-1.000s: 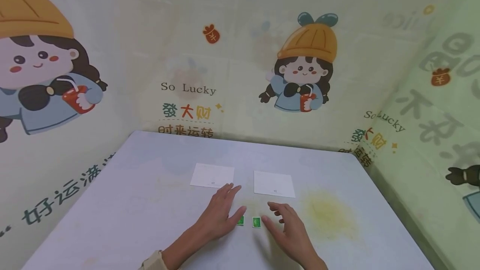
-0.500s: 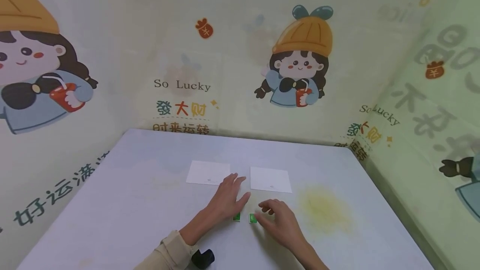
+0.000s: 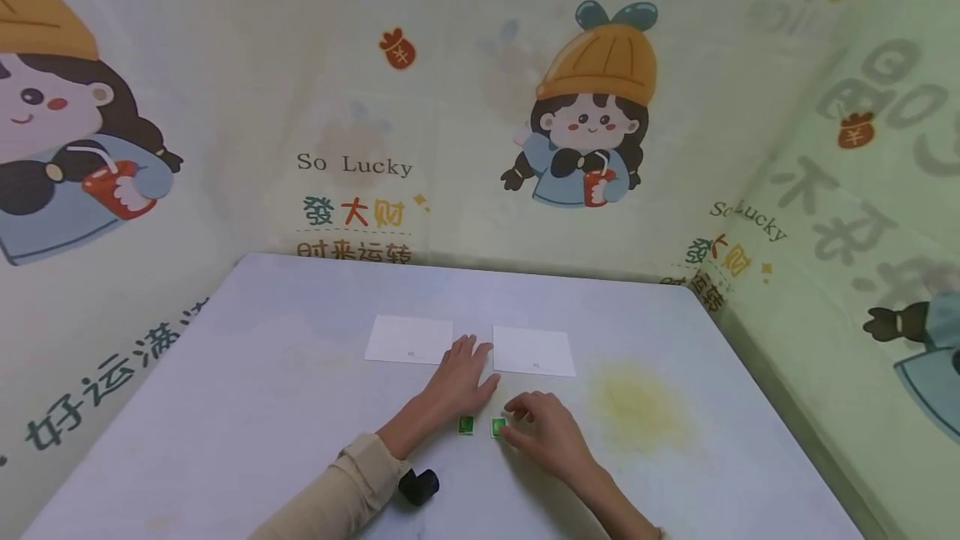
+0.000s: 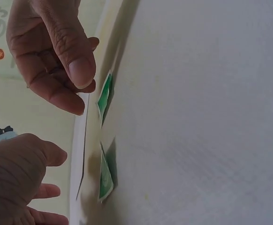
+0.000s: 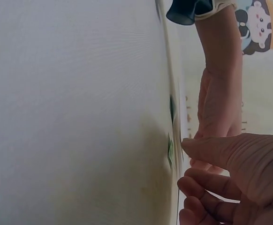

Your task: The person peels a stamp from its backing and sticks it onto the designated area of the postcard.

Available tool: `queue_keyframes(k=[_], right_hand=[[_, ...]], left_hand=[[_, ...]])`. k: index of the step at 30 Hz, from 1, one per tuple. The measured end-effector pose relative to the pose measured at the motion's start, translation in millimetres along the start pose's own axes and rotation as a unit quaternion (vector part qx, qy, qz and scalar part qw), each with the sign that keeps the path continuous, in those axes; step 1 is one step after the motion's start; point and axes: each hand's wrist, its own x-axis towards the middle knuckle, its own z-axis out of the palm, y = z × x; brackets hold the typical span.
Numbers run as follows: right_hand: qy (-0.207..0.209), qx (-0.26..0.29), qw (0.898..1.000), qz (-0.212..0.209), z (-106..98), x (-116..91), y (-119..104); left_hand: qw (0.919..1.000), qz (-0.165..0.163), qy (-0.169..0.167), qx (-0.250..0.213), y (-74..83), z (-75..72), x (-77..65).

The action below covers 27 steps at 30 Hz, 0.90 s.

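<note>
Two small green stamps with pale borders lie side by side on the white table. My left hand reaches forward with fingers extended near the inner edge of the left white card; it holds nothing. The left stamp sits below its thumb, apart from it in the left wrist view. My right hand is over the right stamp, its fingers loosely bent. Thumb and fingers stay apart there, with nothing between them. Both stamps look slightly bowed off the surface in the left wrist view.
A second white card lies right of the first, toward the back of the table. A yellowish stain marks the tabletop at right. A black device sits at the left wrist. Printed cloth walls surround the table.
My left hand has moved forward and right, uncovering the left stamp. My right hand has shifted left, bringing its thumb over the right stamp. The head view has shifted slightly.
</note>
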Motion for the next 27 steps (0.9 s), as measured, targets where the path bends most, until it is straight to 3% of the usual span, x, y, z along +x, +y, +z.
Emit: queue_keyframes(k=[13,27], right_hand=[[-0.01,-0.025,0.999,-0.027,4.2,6.0,0.0],[-0.027,-0.031,0.999,-0.026,3.9,7.9,2.4]], left_hand=[[0.9979,-0.015,-0.044,0.045,0.9,3.6,7.4],[0.9952,0.009,-0.032,0.092,-1.7,7.2,16.4]])
